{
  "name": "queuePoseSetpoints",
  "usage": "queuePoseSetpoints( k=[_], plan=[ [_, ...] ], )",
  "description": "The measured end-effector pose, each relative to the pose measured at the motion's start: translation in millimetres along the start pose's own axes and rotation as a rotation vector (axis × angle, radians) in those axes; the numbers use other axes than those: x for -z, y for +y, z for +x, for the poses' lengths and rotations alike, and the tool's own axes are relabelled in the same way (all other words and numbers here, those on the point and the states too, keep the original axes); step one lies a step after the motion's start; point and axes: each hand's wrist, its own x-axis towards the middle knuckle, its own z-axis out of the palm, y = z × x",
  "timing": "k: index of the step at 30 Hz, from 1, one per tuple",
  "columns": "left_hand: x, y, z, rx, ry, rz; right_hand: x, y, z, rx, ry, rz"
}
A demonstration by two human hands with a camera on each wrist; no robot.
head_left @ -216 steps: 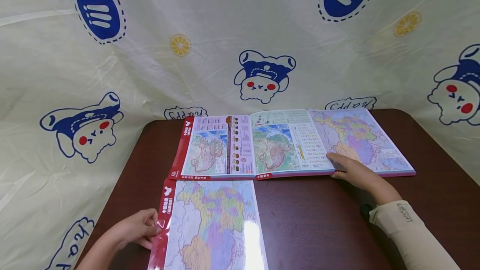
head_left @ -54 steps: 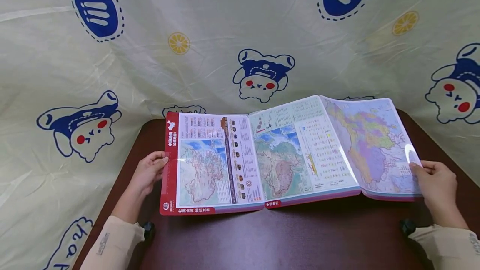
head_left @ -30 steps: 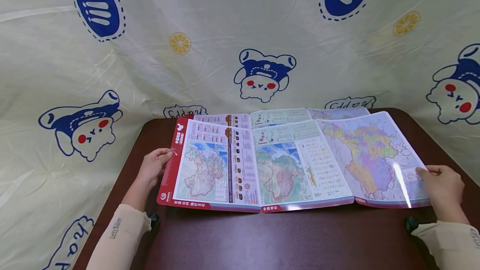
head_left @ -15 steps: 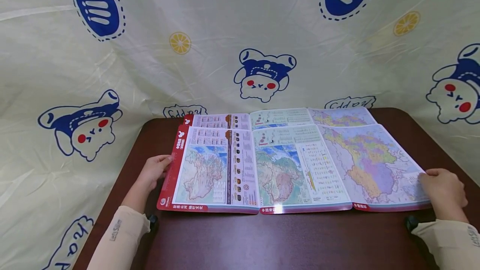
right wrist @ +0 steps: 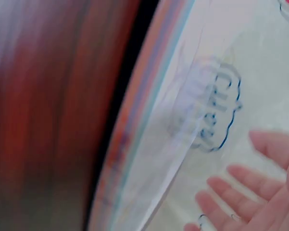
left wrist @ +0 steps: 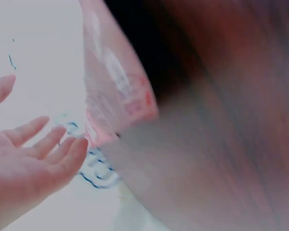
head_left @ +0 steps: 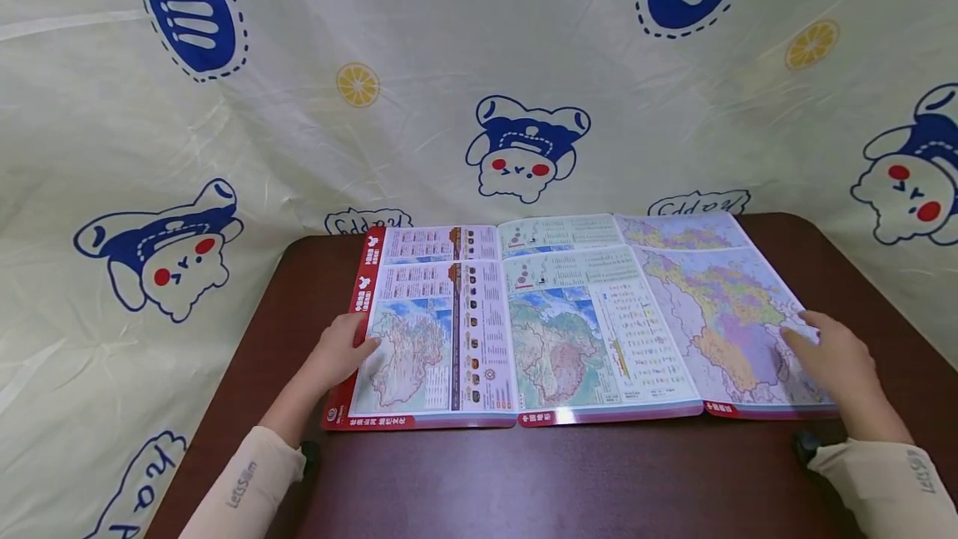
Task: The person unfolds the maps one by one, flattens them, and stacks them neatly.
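In the head view a laminated fold-out map (head_left: pixel 569 335) of three panels lies spread on the table, red strip on its left. Its far part overlaps a matching fold-out map (head_left: pixel 554 233) behind it. My left hand (head_left: pixel 337 352) is over the red left edge, thumb reaching onto the panel. At the right panel, my right hand (head_left: pixel 841 364) is over the outer edge, thumb toward the printed map. Both wrist views show loosely extended fingers: the left fingers (left wrist: pixel 67 154) beside the red corner, the right fingers (right wrist: pixel 235 195) apart from the layered edge.
The dark brown table (head_left: pixel 561 481) has rounded far corners. A pale curtain (head_left: pixel 419 156) with cartoon bears hangs right behind it. Dark bands show at both wrists below the sleeves.
The front map, earlier folded at lower left, was unfolded, held raised, then lowered flat over the rear map's near part. Both hands have since loosened and shifted inward over its side edges.
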Motion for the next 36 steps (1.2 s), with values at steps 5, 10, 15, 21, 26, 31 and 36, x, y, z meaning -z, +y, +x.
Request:
queuePoseSetpoints(
  k=[5, 10, 15, 21, 26, 31, 36],
  plan=[
    [-13.9, 15.1, -12.1, -0.236, -0.063, 0.235, -18, -30, -2, 0.265, -0.057, -0.032],
    [-22.4, 22.0, -28.5, -0.321, -0.165, 0.399, -34, -59, -11, 0.487, -0.181, 0.004],
    [-27.8, 20.6, -37.6, -0.335, -0.253, 0.455, -48, -74, -24, 0.583, -0.294, 0.02],
    [-29.1, 17.7, -41.3, -0.317, -0.278, 0.453, -54, -76, -36, 0.634, -0.349, 0.022],
    [-29.2, 14.5, -41.4, -0.388, -0.274, 0.417, -53, -77, -39, 0.624, -0.398, -0.029],
    [-28.5, 13.4, -40.0, -0.46, -0.26, 0.382, -52, -77, -39, 0.613, -0.405, -0.084],
    [-27.4, 13.6, -39.3, -0.51, -0.242, 0.401, -52, -78, -37, 0.624, -0.386, -0.092]
  ],
)
